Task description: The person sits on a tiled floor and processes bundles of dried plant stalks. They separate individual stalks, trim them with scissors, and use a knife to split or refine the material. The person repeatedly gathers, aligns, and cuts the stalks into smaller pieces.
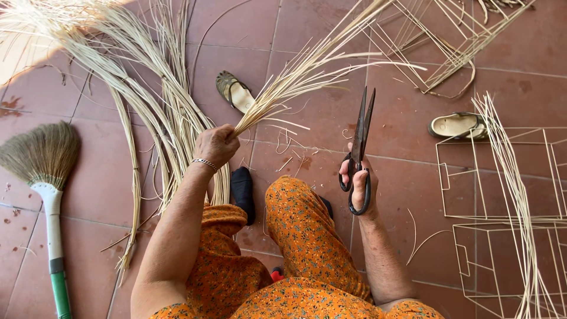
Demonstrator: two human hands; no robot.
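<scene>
Nearest the camera, two legs in orange flower-printed cloth [301, 236] fill the bottom of the view, and both forearms reach out over them.

The right hand [359, 180] is closed through the loops of a pair of large black metal scissors [359, 147]. The blades run up and away from that grip, almost straight, leaning slightly right, tips farthest from the person; they stand a little apart near the tips. The lower loop hides part of the palm.

The left hand [216, 145], wearing a silver chain bracelet [205, 162], is a tight fist around a bundle of pale straw-coloured reed strips [295, 77]. From the fist the strips fan up and to the right, their long axis slanting toward the top edge, where the ends are cut off from view. Below the fist the bundle hangs down behind the wrist and merges with other strips, so its lower end is hard to make out. The scissor tips lie just right of the fanned strips, apart from them.

Left of the fist, a long sheaf of loose pale reed [147, 100] sprawls over the red tiled floor [100, 177], beside a straw broom with a white and green handle [44, 177]. Beyond the fist lies a tan sandal [235, 93]; another sandal [458, 125] lies right of the scissors, near thin wire box frames [502, 207].
</scene>
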